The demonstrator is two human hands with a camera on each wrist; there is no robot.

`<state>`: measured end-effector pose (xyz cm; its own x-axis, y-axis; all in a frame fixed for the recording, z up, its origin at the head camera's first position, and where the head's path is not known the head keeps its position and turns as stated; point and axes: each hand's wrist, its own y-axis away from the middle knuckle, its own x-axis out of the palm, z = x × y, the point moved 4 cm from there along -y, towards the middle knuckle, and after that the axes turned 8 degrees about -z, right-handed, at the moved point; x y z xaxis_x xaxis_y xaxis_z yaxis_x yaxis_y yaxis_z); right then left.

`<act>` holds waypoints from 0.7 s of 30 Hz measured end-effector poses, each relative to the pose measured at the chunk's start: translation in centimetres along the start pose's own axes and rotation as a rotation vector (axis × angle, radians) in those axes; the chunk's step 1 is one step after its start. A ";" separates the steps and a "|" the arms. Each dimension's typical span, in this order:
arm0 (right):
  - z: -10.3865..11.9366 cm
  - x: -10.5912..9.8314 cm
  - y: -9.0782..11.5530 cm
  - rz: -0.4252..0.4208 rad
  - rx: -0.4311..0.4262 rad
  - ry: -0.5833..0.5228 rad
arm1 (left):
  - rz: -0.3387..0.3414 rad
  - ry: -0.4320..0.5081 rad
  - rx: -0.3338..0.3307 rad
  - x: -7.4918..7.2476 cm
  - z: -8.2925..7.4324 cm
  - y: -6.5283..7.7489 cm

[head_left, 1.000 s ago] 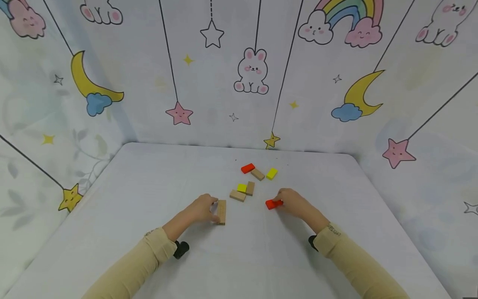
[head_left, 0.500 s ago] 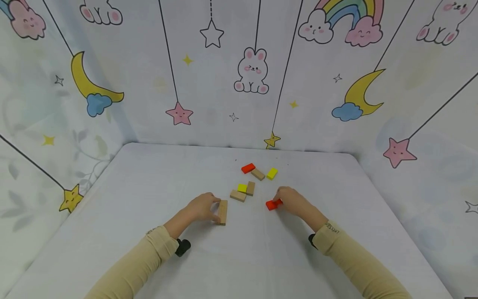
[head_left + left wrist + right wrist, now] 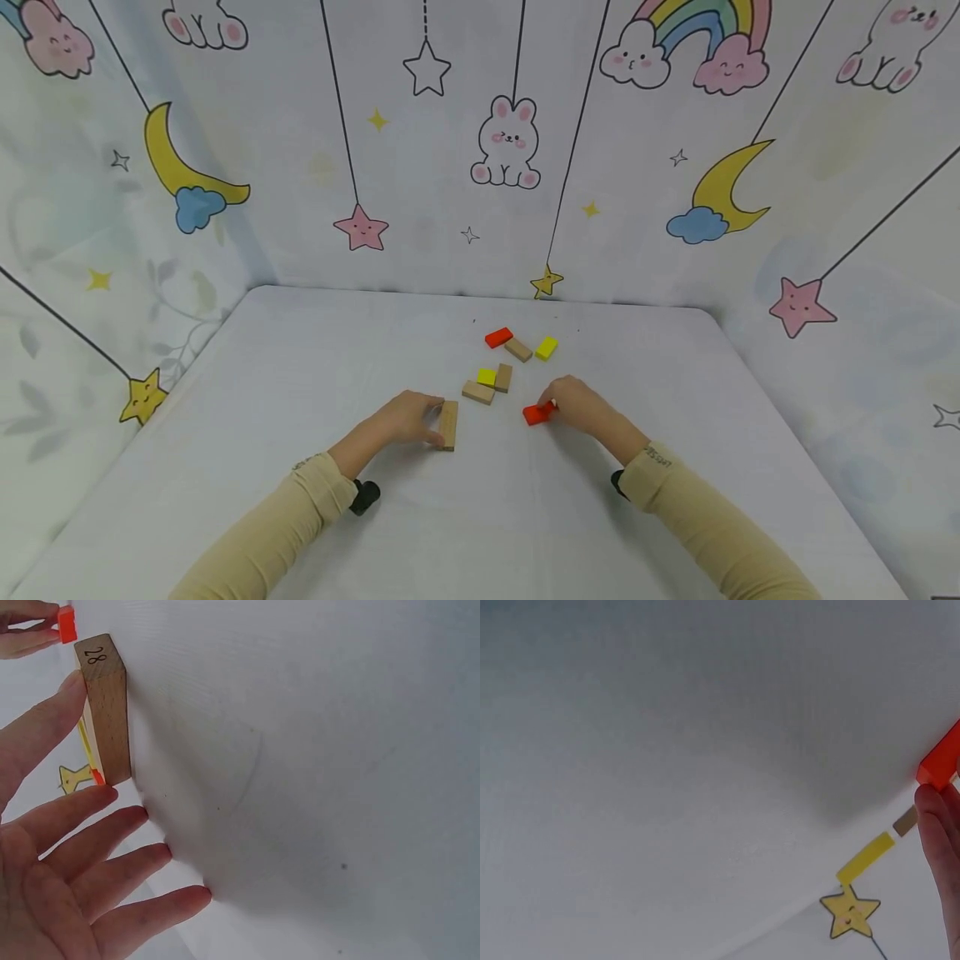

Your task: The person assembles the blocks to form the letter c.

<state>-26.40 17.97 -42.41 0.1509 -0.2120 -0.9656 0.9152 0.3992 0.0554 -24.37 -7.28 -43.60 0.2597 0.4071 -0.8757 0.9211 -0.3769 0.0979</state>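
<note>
In the head view my left hand [image 3: 408, 417] pinches a long plain wooden block [image 3: 448, 426], thumb at the near end and index finger at the far end. The left wrist view shows the number 28 on the wooden block's [image 3: 111, 712] end, with the other fingers spread loosely beside it. Across from it, my right hand [image 3: 581, 406] pinches a red block [image 3: 536, 414] near its right end. Only a corner of that red block [image 3: 939, 766] and some fingers enter the right wrist view.
Between the hands and farther back lie a wooden block [image 3: 478, 392], a yellow block [image 3: 487, 377] and another wooden block [image 3: 503, 378]. Behind them are a red block [image 3: 498, 337], a wooden block [image 3: 518, 349] and a yellow block [image 3: 547, 348]. A patterned backdrop [image 3: 420, 167] borders the white table [image 3: 315, 333].
My right hand has shifted left with the red block, bringing it slightly closer to the long wooden block. The left hand has stayed almost in place.
</note>
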 end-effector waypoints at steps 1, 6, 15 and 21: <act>0.2 0.0 -0.1 0.002 -0.001 0.000 | 0.002 0.003 -0.002 0.0 0.0 0.0; 1.1 0.2 -0.6 0.018 -0.021 0.015 | 0.004 0.012 0.004 -0.1 0.1 0.0; 2.6 0.6 -1.2 0.037 -0.024 0.024 | 0.009 0.029 -0.005 0.0 0.2 0.0; 3.4 0.7 -1.4 0.027 -0.041 0.013 | 0.009 0.030 -0.013 0.1 0.2 0.0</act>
<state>-26.27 14.22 -42.35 0.1702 -0.1896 -0.9670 0.8948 0.4408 0.0711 -24.39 -7.41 -43.81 0.2761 0.4285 -0.8603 0.9224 -0.3695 0.1120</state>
